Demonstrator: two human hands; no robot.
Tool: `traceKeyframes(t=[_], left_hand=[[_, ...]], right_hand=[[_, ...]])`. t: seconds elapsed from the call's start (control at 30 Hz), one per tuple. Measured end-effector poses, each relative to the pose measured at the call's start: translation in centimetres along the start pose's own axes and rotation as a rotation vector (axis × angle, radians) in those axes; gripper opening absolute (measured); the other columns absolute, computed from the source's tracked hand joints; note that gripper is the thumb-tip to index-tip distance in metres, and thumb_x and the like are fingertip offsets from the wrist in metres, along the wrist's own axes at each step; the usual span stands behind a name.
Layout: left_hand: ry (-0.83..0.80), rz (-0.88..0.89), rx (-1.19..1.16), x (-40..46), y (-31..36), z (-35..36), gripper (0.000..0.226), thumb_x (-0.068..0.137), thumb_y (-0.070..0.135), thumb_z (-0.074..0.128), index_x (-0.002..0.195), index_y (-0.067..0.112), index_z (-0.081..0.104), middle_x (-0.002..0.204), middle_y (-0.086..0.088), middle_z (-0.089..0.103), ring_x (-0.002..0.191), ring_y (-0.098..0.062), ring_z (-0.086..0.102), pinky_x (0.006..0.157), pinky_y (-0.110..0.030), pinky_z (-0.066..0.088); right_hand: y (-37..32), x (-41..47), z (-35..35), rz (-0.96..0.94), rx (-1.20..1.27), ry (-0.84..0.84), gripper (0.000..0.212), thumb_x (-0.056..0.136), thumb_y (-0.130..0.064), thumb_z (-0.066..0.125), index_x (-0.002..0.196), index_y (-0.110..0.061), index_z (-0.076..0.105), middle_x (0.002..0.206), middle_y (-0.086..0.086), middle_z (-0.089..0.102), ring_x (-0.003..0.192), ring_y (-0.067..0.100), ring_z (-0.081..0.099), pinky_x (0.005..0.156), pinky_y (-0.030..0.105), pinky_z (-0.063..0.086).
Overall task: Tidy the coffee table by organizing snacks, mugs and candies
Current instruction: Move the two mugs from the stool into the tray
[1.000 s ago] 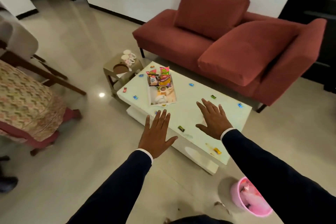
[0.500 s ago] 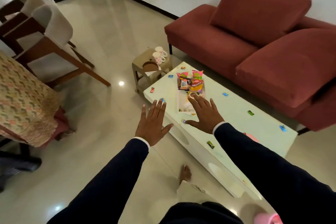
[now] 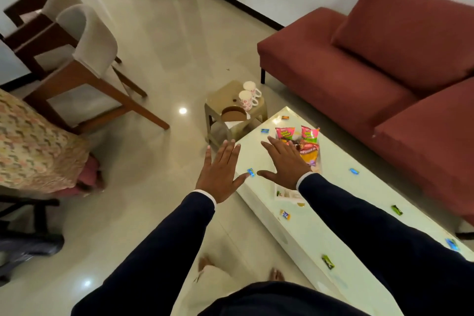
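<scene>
Both hands are held out flat, palms down, fingers spread wide and holding nothing. The left hand [image 3: 221, 173] hovers over the glossy beige tiled floor [image 3: 159, 41] just off the near corner of the long white glossy bench [image 3: 341, 161]; the right hand [image 3: 287, 163] hovers above the bench top, partly covering a shallow white tray [image 3: 283, 194] that lies there. Whether either palm touches anything cannot be told. Dark navy sleeves [image 3: 372, 228] with white cuffs cover both arms.

Beyond the right hand's fingers, a cluster of snack packets [image 3: 306, 142] rests at the far end of the tray: two pink-and-green bags side by side, with a red packet and a yellow one in front of them. Small wrapped candies lie scattered over the bench: a blue candy [image 3: 250, 172] between the two thumbs, another blue one [image 3: 264, 131] near the far corner, a blue one [image 3: 354, 171] toward the sofa side, green ones [image 3: 397, 210] and [image 3: 328, 261] further along, and a blue-and-yellow one [image 3: 285, 214] near the front edge.

Just past the far end of the bench stands a small tan plastic stool [image 3: 223, 95]. On it two white floral mugs [image 3: 247, 96] stand upright, touching each other, beside a round brown object too unclear to name. A rust-red fabric sofa [image 3: 359, 64] runs along the far side of the bench, and wooden chairs with grey padded backs [image 3: 87, 41] stand at the left.
</scene>
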State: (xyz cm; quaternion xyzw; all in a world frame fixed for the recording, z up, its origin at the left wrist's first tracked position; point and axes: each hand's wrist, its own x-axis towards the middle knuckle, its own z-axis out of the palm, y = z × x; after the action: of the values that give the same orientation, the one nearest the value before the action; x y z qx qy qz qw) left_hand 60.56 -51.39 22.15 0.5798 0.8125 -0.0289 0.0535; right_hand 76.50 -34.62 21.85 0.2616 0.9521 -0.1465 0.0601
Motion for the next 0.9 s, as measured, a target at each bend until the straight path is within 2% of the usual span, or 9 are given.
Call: traceKeyframes(t=[0.1,0.33,0.47,0.73,0.9], left_hand=[[-0.009,0.028,-0.006,3.8,-3.9,0.5,0.085,0.100,0.067,0.022,0.164,0.014,0.004,0.172,-0.006,0.006,0.159,-0.023,0.000,0.125,-0.059,0.005],[-0.071,0.155,-0.058,12.4,-15.8,-0.6,0.078,0.104,0.060,0.027,0.163,0.014,0.005,0.172,-0.006,0.007,0.159,-0.022,0.002,0.125,-0.060,0.006],[-0.112,0.268,0.014,17.3,-21.3,-1.6,0.076,0.106,0.057,0.027,0.163,0.013,0.004,0.172,-0.007,0.006,0.159,-0.024,0.002,0.125,-0.059,0.006],[-0.176,0.435,0.055,27.9,-25.8,-0.8,0.071,0.106,0.055,0.032,0.162,0.019,0.007,0.171,-0.006,0.014,0.157,-0.025,0.018,0.123,-0.060,0.019],[-0.249,0.468,0.045,34.7,-27.2,-0.2,0.070,0.105,0.054,0.034,0.161,0.018,0.012,0.170,-0.008,0.017,0.156,-0.027,0.020,0.123,-0.060,0.019]], right_hand=[[-1.0,4.9,0.0,0.009,-0.009,-0.008,0.093,0.089,-0.073,0.048,0.160,-0.021,0.018,0.169,0.008,0.015,0.155,0.030,0.016,0.126,0.056,0.011],[-4.3,17.0,-0.6,0.133,-0.018,0.007,0.085,0.093,-0.070,0.045,0.159,-0.022,0.019,0.168,0.005,0.017,0.154,0.028,0.020,0.126,0.052,0.011],[-6.1,22.2,-0.8,0.203,0.019,0.025,0.082,0.093,-0.066,0.049,0.157,-0.023,0.023,0.167,0.006,0.021,0.153,0.028,0.022,0.125,0.053,0.011],[-5.0,30.1,0.0,0.348,0.104,0.009,0.077,0.095,-0.062,0.049,0.157,-0.024,0.022,0.166,0.005,0.024,0.153,0.028,0.025,0.124,0.053,0.011],[-1.9,35.6,0.1,0.434,0.232,-0.020,0.071,0.099,-0.058,0.046,0.157,-0.023,0.023,0.166,0.005,0.023,0.153,0.027,0.023,0.126,0.053,0.012]])
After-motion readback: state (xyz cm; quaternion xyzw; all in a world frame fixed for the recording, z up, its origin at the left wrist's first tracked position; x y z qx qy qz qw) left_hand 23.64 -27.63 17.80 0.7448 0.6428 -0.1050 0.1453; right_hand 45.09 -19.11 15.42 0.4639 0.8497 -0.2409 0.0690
